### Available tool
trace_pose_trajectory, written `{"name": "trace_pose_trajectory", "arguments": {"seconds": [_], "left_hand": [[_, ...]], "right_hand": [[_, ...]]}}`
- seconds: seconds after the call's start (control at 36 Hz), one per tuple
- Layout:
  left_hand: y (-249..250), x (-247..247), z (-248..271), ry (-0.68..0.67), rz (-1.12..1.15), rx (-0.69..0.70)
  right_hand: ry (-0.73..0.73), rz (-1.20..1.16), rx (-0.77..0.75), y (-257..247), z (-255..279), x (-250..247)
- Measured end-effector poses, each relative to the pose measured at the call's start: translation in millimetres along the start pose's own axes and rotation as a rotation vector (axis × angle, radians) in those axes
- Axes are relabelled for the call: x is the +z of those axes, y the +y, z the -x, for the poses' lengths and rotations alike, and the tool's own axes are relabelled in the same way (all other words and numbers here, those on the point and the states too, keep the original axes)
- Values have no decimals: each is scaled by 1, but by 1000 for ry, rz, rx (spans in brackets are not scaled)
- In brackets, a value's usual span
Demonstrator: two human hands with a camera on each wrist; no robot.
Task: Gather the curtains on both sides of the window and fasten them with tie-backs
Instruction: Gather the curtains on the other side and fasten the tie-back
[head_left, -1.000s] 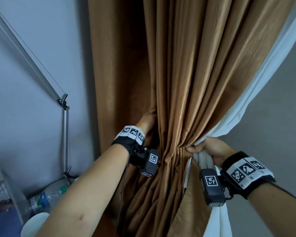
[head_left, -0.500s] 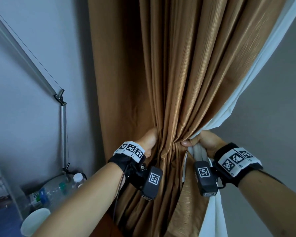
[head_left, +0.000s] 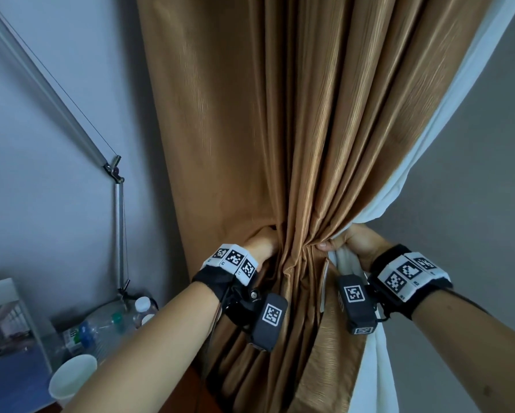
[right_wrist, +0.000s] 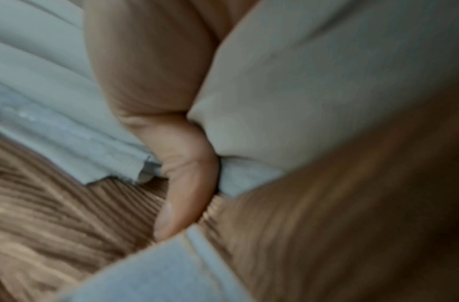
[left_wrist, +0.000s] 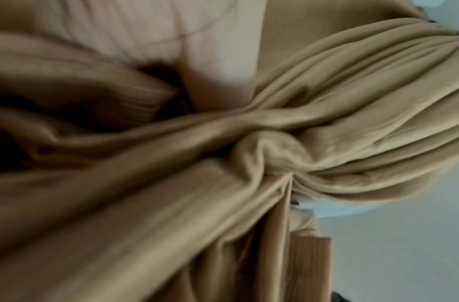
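Observation:
A brown curtain (head_left: 295, 129) hangs in front of me, bunched into folds at waist height, with a white lining curtain (head_left: 459, 114) behind it on the right. My left hand (head_left: 262, 244) grips the bundle from the left, its fingers hidden behind the folds. My right hand (head_left: 351, 242) grips the right edge, thumb on the brown cloth and fingers round the white lining. The right wrist view shows the thumb (right_wrist: 187, 183) pressed between brown and white cloth (right_wrist: 313, 81). Gathered brown folds (left_wrist: 269, 147) fill the left wrist view. No tie-back is visible.
A grey wall is on both sides. A metal lamp arm (head_left: 117, 222) stands at left over a table with plastic bottles (head_left: 110, 323), a white paper cup (head_left: 71, 380) and a framed picture (head_left: 6, 320).
Both hands have drawn closer together, squeezing the curtain into a tighter bundle. The left hand moved from behind the folds to grip the bundle's left side.

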State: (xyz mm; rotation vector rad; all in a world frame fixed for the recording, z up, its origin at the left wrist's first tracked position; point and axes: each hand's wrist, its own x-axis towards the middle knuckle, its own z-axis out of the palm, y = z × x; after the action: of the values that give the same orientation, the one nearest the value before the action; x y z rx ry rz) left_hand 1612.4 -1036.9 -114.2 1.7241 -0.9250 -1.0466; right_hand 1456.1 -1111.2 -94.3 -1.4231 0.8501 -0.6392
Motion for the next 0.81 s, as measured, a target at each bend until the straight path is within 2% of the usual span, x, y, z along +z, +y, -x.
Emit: {"name": "trace_pose_trajectory", "arguments": {"seconds": [0.06, 0.11, 0.19, 0.28, 0.39, 0.53, 0.64, 0.72, 0.81], "left_hand": [[-4, -8, 1, 16, -61, 34], [-15, -22, -3, 34, -78, 0], [-23, -47, -3, 60, 7, -18], [-22, -82, -5, 165, 96, -52], [-24, -128, -33, 391, 25, -32], [6, -144, -26, 441, 149, 83], [5, -139, -38, 383, 219, 150], [-3, -126, -42, 185, 278, 179], [-7, -107, -35, -4, 221, 189]], "right_hand": [[10, -12, -15, 0, 2, 1], [20, -4, -9, -1, 4, 2], [26, -1, 0, 1, 1, 2], [38, 17, -12, 2, -2, 4], [59, 20, -19, 3, -4, 8], [75, 25, -3, 3, -8, 11], [66, -3, -4, 1, -8, 14], [89, -23, 1, -2, -7, 18], [102, -29, 4, -3, -8, 22]]}}
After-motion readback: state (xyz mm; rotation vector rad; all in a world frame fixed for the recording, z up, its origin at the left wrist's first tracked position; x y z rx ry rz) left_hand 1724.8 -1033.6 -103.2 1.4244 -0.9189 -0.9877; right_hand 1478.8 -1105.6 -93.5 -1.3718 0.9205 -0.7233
